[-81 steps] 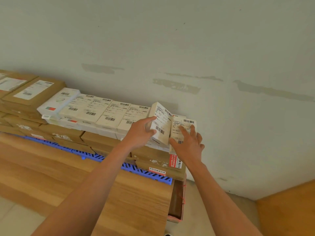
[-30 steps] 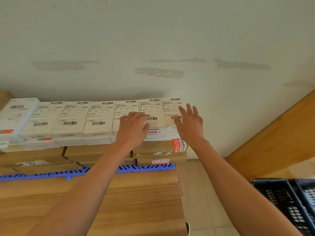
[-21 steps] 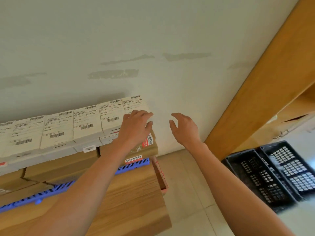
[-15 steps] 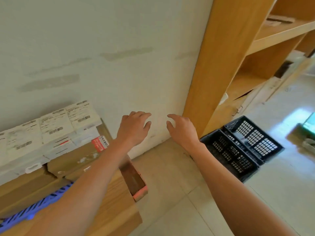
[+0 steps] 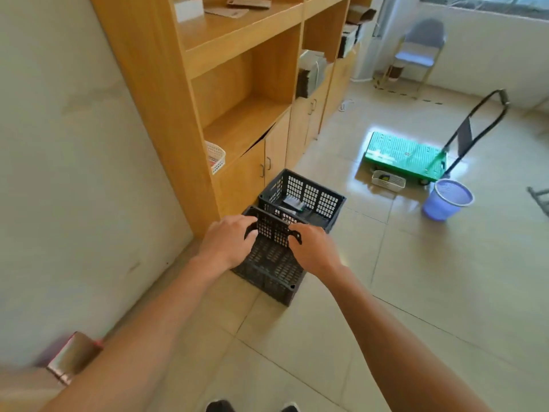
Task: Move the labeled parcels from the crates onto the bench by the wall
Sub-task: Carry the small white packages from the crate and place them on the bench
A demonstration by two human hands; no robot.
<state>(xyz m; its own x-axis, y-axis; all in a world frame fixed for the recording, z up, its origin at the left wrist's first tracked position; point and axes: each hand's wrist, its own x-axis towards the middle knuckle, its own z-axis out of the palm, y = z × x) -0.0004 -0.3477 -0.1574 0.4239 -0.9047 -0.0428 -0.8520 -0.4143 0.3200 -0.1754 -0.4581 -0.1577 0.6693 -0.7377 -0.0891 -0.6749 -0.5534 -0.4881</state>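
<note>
At the bottom edge of the view the toes of two dark shoes (image 5: 249,407) stood on the pale tiled floor (image 5: 416,292), and a blurred corner of the light wooden desk (image 5: 71,356) showed at lower left against the wall. Both bare forearms reached forward and down. The left hand (image 5: 228,240) and the right hand (image 5: 315,248) hung over the near black perforated plastic crate (image 5: 269,273), fingers (image 5: 248,221) loosely curled and holding nothing; whether they touched its rim could not be told. That near crate looked empty. Touching it behind, the far black perforated plastic crate (image 5: 306,194) held a few small parcels (image 5: 292,202), grey and dark, labels too small to read. Judged from this, some parcels remained to be carried to the desk, so the task was unfinished. Beside the crates stood a tall light wooden shelf unit (image 5: 237,84); farther off were a green platform trolley (image 5: 405,154), a lilac plastic bin (image 5: 447,199) and a grey folding chair (image 5: 420,49).
</note>
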